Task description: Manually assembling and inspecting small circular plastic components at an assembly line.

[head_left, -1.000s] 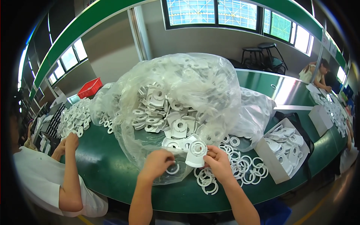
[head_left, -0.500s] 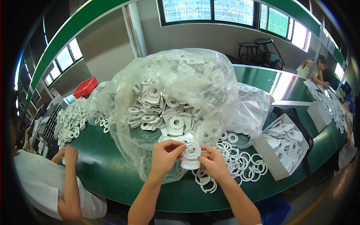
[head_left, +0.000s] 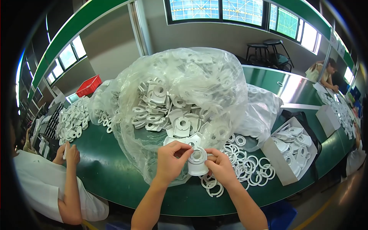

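Between both hands I hold a white plastic part [head_left: 197, 167] with a round ring-shaped top and a curved lower flange. My left hand [head_left: 171, 161] pinches its upper left rim with thumb and fingertips. My right hand [head_left: 220, 165] grips its right side, the thumb lying on the front. Just behind the hands gapes a big clear plastic bag [head_left: 130, 149], full of similar white parts [head_left: 182, 123]. To the right of my right hand, loose white rings [head_left: 245, 166] lie heaped on the green table [head_left: 168, 203].
A box [head_left: 281, 168] of white parts stands at the right, beside another filled plastic bag [head_left: 262, 111]. At the left are a pile of white parts [head_left: 73, 120], a red crate [head_left: 89, 85] and a co-worker's hands [head_left: 68, 154]. Another person [head_left: 326, 74] sits far right.
The view has shifted slightly. Both hands still hold the white part, its ring face now turned a little differently. The co-worker at the left has raised a small white piece.
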The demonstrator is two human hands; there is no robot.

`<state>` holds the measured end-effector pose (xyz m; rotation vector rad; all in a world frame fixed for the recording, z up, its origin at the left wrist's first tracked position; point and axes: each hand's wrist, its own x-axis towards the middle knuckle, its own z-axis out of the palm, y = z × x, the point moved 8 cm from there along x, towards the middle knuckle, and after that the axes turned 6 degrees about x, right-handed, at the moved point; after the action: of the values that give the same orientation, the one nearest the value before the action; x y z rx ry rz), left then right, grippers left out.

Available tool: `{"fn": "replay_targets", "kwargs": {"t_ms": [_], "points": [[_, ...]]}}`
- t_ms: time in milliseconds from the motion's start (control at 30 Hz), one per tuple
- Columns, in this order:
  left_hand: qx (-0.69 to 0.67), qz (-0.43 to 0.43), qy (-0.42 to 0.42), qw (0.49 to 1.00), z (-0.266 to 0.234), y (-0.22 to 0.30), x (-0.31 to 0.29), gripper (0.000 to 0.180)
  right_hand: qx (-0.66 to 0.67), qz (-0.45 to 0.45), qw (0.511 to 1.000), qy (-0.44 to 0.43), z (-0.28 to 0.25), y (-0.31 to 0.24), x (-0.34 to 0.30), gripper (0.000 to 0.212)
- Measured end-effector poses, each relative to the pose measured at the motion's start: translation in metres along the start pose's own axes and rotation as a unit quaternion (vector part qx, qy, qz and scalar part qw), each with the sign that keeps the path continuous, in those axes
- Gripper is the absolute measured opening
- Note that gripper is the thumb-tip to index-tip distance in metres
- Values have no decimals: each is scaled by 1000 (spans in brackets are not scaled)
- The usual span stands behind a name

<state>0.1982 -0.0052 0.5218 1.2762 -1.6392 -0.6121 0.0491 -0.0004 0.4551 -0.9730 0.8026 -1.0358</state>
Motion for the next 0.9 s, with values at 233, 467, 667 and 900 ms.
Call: {"fn": "replay_targets", "kwargs": {"t_ms": [233,467,667,900], "points": [[74,58,34,995,0,15,-3,11,-5,-55,998,-15,8,-3,0,38],[-80,-49,-39,995,19,-18,-5,25,6,-81,997,11,2,-8,0,41],[-202,-113,-122,965,37,-30,-10,39,-9,-115,993,26,-2,-11,0,41],[-235,-105,-112,960,42,-22,-12,40,-3,-131,991,29,-5,-14,-1,39]]}}
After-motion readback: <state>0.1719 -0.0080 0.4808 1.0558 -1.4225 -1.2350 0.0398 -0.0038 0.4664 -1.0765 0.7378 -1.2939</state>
